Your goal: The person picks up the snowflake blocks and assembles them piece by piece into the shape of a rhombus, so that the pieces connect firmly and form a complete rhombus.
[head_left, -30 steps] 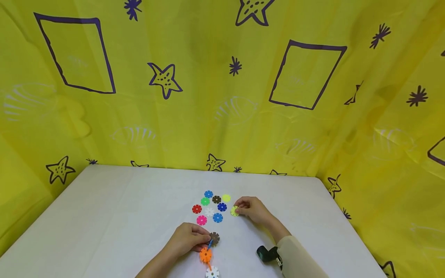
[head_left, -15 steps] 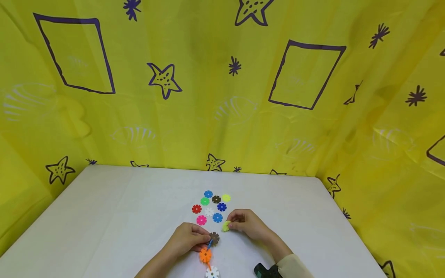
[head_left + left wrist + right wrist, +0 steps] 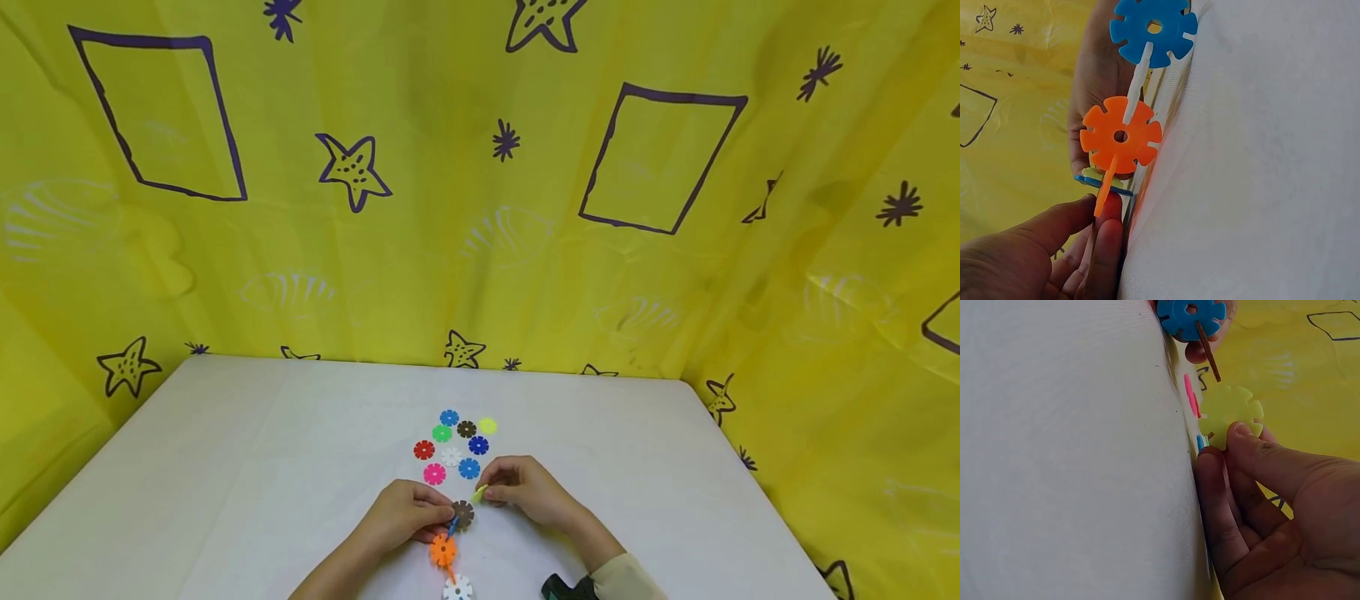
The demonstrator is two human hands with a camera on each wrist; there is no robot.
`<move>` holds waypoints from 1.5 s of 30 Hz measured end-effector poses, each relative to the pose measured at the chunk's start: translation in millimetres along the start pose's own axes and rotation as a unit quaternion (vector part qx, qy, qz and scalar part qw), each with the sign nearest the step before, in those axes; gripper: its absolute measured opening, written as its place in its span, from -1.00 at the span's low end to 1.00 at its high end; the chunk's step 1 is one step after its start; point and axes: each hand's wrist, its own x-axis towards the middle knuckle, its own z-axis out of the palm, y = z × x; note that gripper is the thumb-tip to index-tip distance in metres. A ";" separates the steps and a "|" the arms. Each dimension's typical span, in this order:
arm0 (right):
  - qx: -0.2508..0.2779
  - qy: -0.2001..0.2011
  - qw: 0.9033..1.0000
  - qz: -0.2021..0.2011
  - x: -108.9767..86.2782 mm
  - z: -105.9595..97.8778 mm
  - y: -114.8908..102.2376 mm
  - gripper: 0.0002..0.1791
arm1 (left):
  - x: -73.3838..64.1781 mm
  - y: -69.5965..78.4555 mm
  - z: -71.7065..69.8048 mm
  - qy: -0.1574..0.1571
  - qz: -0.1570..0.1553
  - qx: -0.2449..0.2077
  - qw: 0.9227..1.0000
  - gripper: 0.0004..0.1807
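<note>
My left hand (image 3: 408,511) pinches a chain of interlocking notched plastic discs at its blue and brown end. The brown disc (image 3: 465,517) juts out past the fingertips, slotted into a blue disc (image 3: 1184,319) seen in the right wrist view. Further down the chain come an orange disc (image 3: 443,551) and a white disc (image 3: 458,588); the left wrist view shows another blue disc (image 3: 1154,15) beyond them. Between thumb and fingers, my right hand (image 3: 528,492) holds a pale yellow disc (image 3: 1233,409). That disc is edge-on in the head view, its notched rim close to the brown disc.
Loose discs lie in a cluster beyond the hands, among them a red disc (image 3: 423,450), a pink disc (image 3: 434,474) and a yellow disc (image 3: 487,426). A dark device (image 3: 567,588) is at the right wrist. A yellow patterned curtain (image 3: 420,250) surrounds the white table (image 3: 300,433).
My right hand has brought the yellow disc left and nearer, from beside the cluster to the brown disc, turning it edge-on. The left hand and chain have stayed put.
</note>
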 end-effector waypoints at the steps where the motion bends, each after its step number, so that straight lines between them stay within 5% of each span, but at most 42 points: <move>1: -0.001 0.000 1.000 -0.001 -0.1 0.5 -0.1 -0.94 | 0.1 -0.1 0.0 -0.001 0.001 -0.001 1.000 -0.79; 45: -0.031 -0.010 0.999 -0.030 0.7 12.7 -1.3 -0.92 | -1.8 2.1 -0.9 -0.018 0.013 0.033 0.999 -0.80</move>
